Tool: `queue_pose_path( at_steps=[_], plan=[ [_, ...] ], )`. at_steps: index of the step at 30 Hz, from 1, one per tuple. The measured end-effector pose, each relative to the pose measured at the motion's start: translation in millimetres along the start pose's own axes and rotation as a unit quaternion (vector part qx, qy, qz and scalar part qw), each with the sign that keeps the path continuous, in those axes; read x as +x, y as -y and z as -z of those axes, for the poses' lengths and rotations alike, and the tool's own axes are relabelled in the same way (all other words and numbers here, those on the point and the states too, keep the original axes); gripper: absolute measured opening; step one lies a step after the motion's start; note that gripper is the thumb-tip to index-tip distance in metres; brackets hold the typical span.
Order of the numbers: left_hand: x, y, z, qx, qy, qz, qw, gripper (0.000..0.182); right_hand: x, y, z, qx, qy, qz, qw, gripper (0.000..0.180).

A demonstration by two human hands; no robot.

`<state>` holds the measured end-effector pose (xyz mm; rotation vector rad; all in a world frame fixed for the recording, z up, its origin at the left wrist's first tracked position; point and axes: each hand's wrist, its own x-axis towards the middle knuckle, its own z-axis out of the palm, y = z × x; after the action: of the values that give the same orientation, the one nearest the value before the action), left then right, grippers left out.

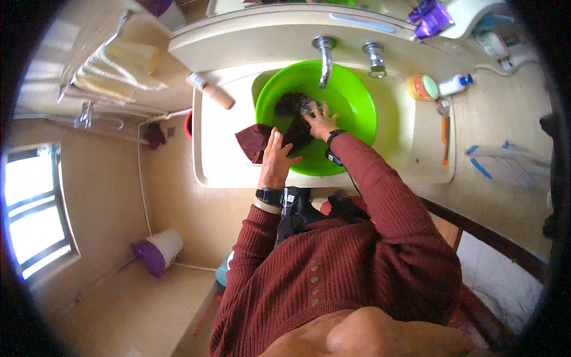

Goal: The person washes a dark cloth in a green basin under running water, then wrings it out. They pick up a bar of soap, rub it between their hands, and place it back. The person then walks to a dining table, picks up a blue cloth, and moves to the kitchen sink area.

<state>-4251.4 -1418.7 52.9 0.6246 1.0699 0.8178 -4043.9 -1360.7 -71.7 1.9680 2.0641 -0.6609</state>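
A bright green plastic basin (357, 107) sits in the white sink (218, 151), beneath a chrome tap spout (326, 67). Dark, wet cloth (294, 131) lies in the basin, and a maroon flap of cloth (254, 139) hangs over its left rim. My left hand (277, 158) is at the rim beside that flap, fingers apart; some contact with the cloth is possible. Inside the basin my right hand (322, 122) spreads its fingers at the wet cloth. Splashing water or suds (308, 106) show by its fingertips, below the spout.
A second chrome fitting (374, 60) stands right of the spout. On the sink's right ledge are round tubs (423, 87), a white bottle (455, 85) and an orange-handled brush (444, 138). A brown tube (218, 96) lies left. A towel (116, 71) hangs at upper left.
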Motion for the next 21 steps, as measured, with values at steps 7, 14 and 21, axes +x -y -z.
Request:
queue_pose_path(
  at_steps=[7, 14, 21],
  plan=[
    [58.4, 33.8, 1.7, 0.139, 0.076, 0.002, 0.987, 0.103, -11.5, -1.7, 6.4, 0.248, -0.015, -0.117, 0.961, 0.044],
    [101.6, 60.8, 19.5, 0.360, 0.109, -0.250, 0.892, 0.065, -107.7, -5.4, 109.5, 0.736, 0.073, 0.070, 0.669, 0.041],
    [91.9, 9.7, -27.7, -0.167, 0.060, 0.111, 0.978, 0.041, -62.4, 46.3, 83.9, 0.512, -0.257, 0.007, 0.820, 0.038]
  ],
)
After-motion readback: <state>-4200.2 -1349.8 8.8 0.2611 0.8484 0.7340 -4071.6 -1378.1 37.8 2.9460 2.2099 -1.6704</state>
